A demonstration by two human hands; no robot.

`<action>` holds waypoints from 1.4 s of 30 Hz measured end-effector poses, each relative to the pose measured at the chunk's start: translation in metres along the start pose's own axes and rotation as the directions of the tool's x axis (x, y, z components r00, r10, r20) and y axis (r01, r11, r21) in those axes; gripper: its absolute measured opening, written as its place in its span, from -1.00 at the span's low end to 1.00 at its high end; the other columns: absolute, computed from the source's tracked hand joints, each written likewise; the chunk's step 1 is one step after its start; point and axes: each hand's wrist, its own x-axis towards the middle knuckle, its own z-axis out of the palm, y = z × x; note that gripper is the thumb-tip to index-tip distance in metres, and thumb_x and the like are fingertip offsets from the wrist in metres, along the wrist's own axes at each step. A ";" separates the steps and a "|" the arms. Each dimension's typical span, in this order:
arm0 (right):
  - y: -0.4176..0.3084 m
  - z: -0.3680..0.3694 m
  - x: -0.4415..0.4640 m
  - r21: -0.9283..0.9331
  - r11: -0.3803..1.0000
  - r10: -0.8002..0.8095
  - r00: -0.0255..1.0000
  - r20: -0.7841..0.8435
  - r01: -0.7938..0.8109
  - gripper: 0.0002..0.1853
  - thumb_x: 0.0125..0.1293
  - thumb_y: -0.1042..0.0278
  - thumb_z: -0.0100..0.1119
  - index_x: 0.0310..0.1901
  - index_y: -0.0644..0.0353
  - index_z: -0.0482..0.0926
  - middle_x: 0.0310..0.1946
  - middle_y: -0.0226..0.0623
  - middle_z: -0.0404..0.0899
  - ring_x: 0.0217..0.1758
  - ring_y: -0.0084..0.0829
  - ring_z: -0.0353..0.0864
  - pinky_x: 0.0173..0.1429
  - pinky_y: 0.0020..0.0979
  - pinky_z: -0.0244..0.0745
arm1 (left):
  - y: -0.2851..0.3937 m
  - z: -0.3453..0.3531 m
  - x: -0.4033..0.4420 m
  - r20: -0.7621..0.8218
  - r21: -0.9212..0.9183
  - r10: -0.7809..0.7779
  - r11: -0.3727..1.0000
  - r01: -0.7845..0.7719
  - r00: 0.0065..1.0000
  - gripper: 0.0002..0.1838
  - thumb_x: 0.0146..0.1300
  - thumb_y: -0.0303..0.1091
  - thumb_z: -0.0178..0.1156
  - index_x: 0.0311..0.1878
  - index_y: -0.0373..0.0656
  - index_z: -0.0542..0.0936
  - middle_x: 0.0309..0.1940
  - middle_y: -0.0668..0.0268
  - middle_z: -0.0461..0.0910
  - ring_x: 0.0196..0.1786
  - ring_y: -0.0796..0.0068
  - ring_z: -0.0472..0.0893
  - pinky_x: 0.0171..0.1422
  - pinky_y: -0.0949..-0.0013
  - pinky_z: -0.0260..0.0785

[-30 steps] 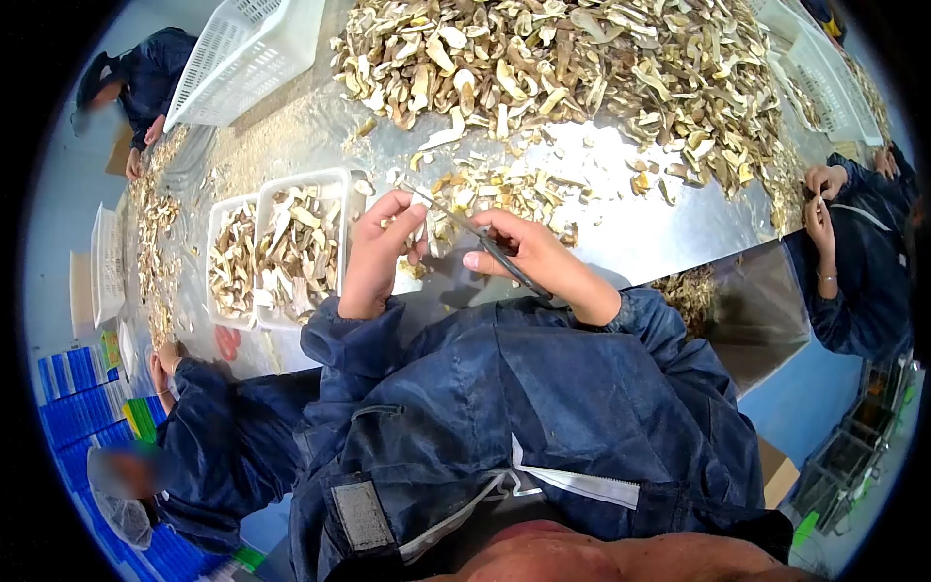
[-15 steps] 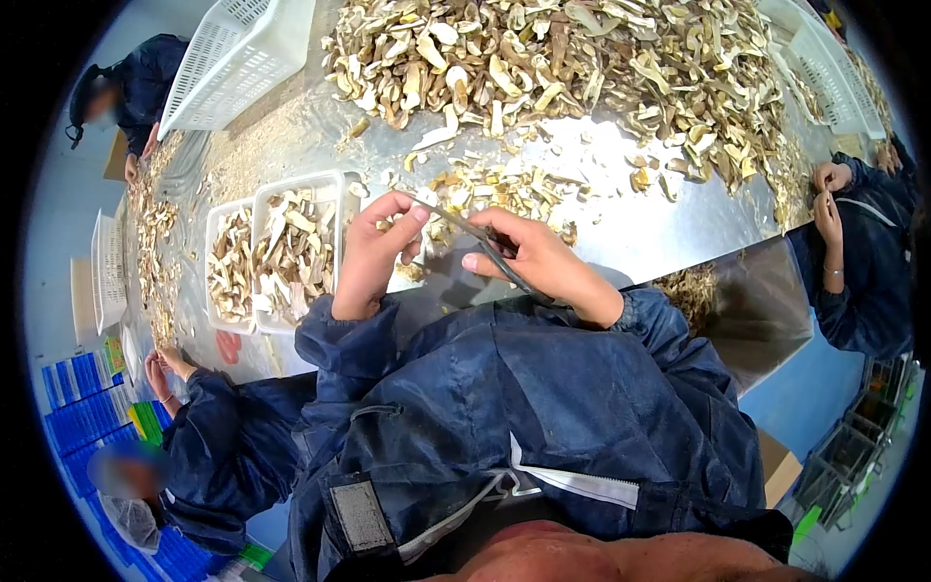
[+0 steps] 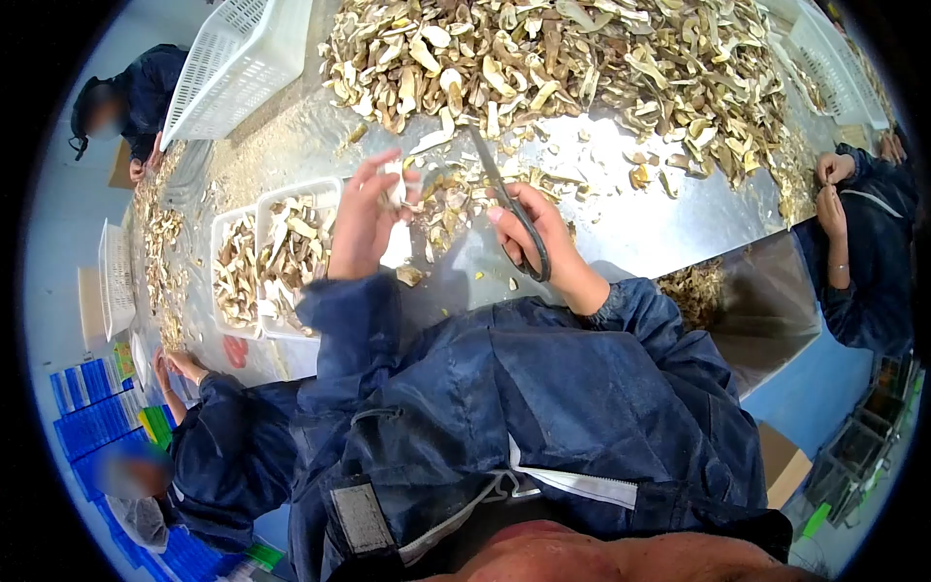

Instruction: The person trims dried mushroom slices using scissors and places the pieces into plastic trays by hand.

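Our right hand (image 3: 543, 233) is curling snugly around the handles of long, dark metal scissors (image 3: 490, 165), whose blades are pointing away from us. Our left hand (image 3: 361, 223) is hovering with loosely bent fingers, a pale, irregular mushroom slice (image 3: 396, 186) showing among them; blur is hiding whether we are gripping it, so we cannot tell. Beneath, small yellowish-white mushroom scraps (image 3: 446, 211) are lying on a shiny silver metal table (image 3: 669, 233). Left of our left hand, two white rectangular plastic tubs (image 3: 327, 189) are holding brown-and-cream slices. Farther out, a large brown-and-cream mushroom heap (image 3: 562, 73) is spreading, with a white slotted plastic basket (image 3: 228, 97) standing left of it.
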 end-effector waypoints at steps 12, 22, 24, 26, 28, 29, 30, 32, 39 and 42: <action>0.006 -0.012 0.003 0.126 0.990 -0.074 0.996 0.044 0.068 -0.67 0.44 0.23 0.33 0.05 0.24 0.48 -0.55 -0.46 0.43 -0.66 -0.67 0.30 -0.58 -0.56 0.14 | -0.021 0.006 0.108 0.418 0.857 0.321 0.170 -0.486 0.850 -0.71 0.11 -0.28 0.41 -0.24 -0.31 0.64 -0.20 -0.09 0.64 -0.12 -0.03 0.64 -0.01 0.11 0.46; 0.003 -0.011 0.003 0.131 0.990 -0.059 0.996 0.063 0.051 -0.67 0.44 0.21 0.33 0.05 0.22 0.50 -0.56 -0.48 0.42 -0.67 -0.70 0.28 -0.58 -0.57 0.12 | -0.008 0.006 0.103 0.010 0.584 0.047 0.811 -0.045 0.999 -0.84 0.18 -0.35 0.30 -0.23 -0.21 0.62 -0.39 0.34 0.65 -0.41 0.54 0.56 -0.31 0.43 0.39; 0.002 -0.010 0.001 0.135 0.990 -0.050 0.996 0.070 0.040 -0.67 0.44 0.21 0.33 0.07 0.21 0.50 -0.56 -0.49 0.42 -0.67 -0.70 0.27 -0.58 -0.57 0.11 | -0.027 0.005 0.121 0.049 0.700 0.243 0.683 -0.207 0.969 -0.66 0.20 -0.30 0.32 0.00 -0.24 0.60 -0.33 0.19 0.70 -0.36 0.35 0.63 -0.20 0.32 0.47; 0.000 -0.011 0.001 0.132 0.990 -0.050 0.996 0.071 0.040 -0.66 0.44 0.22 0.33 0.09 0.21 0.50 -0.56 -0.49 0.43 -0.67 -0.70 0.27 -0.59 -0.57 0.11 | -0.032 0.020 0.124 0.073 0.830 0.329 0.503 -0.240 0.941 -0.58 0.19 -0.25 0.37 0.06 -0.26 0.59 -0.25 0.05 0.71 -0.26 0.20 0.69 -0.11 0.23 0.50; 0.001 -0.011 0.001 0.124 0.991 -0.055 0.996 0.072 0.045 -0.66 0.44 0.22 0.33 0.11 0.20 0.51 -0.55 -0.49 0.43 -0.67 -0.70 0.28 -0.59 -0.57 0.11 | -0.028 0.039 0.114 0.077 0.900 0.309 0.388 -0.200 0.948 -0.51 0.15 -0.21 0.42 0.08 -0.29 0.58 -0.17 -0.07 0.71 -0.16 0.06 0.71 -0.03 0.16 0.51; 0.002 -0.012 0.001 0.127 0.991 -0.051 0.996 0.068 0.042 -0.65 0.44 0.23 0.33 0.11 0.20 0.51 -0.55 -0.49 0.44 -0.67 -0.70 0.28 -0.59 -0.57 0.11 | -0.029 0.039 0.115 0.079 0.911 0.317 0.362 -0.197 0.945 -0.49 0.14 -0.20 0.44 0.08 -0.29 0.57 -0.17 -0.09 0.70 -0.13 0.03 0.71 -0.02 0.14 0.51; 0.003 -0.012 0.002 0.131 0.991 -0.046 0.997 0.066 0.037 -0.65 0.44 0.23 0.33 0.11 0.20 0.52 -0.54 -0.49 0.44 -0.67 -0.70 0.28 -0.59 -0.57 0.11 | -0.028 0.040 0.115 0.080 0.922 0.324 0.335 -0.193 0.943 -0.48 0.12 -0.19 0.46 0.07 -0.29 0.57 -0.16 -0.10 0.70 -0.10 0.01 0.71 -0.01 0.13 0.51; 0.004 -0.012 0.001 0.130 0.991 -0.044 0.997 0.071 0.034 -0.66 0.45 0.24 0.30 0.13 0.22 0.52 -0.54 -0.48 0.44 -0.67 -0.70 0.29 -0.57 -0.57 0.12 | -0.029 0.039 0.112 0.084 0.930 0.341 0.311 -0.197 0.936 -0.46 0.09 -0.23 0.50 0.05 -0.30 0.53 -0.19 -0.12 0.69 -0.11 -0.05 0.70 0.00 0.11 0.50; 0.004 -0.013 0.002 0.131 0.991 -0.051 0.995 0.083 0.039 -0.66 0.44 0.21 0.33 0.09 0.21 0.53 -0.53 -0.48 0.46 -0.65 -0.69 0.31 -0.58 -0.57 0.14 | -0.043 0.017 0.105 0.217 0.806 0.508 0.388 -0.447 0.833 -0.46 0.09 -0.33 0.49 0.09 -0.30 0.49 -0.19 0.04 0.65 -0.25 0.23 0.66 -0.13 0.23 0.51; 0.005 -0.015 0.003 0.119 0.991 -0.062 0.996 0.064 0.054 -0.66 0.44 0.21 0.33 0.09 0.21 0.52 -0.54 -0.49 0.45 -0.65 -0.70 0.32 -0.57 -0.57 0.15 | -0.023 0.005 0.083 -0.017 0.567 0.148 0.816 -0.112 0.989 -0.47 0.16 -0.35 0.46 0.18 -0.24 0.53 -0.15 0.26 0.63 -0.32 0.58 0.56 -0.37 0.44 0.40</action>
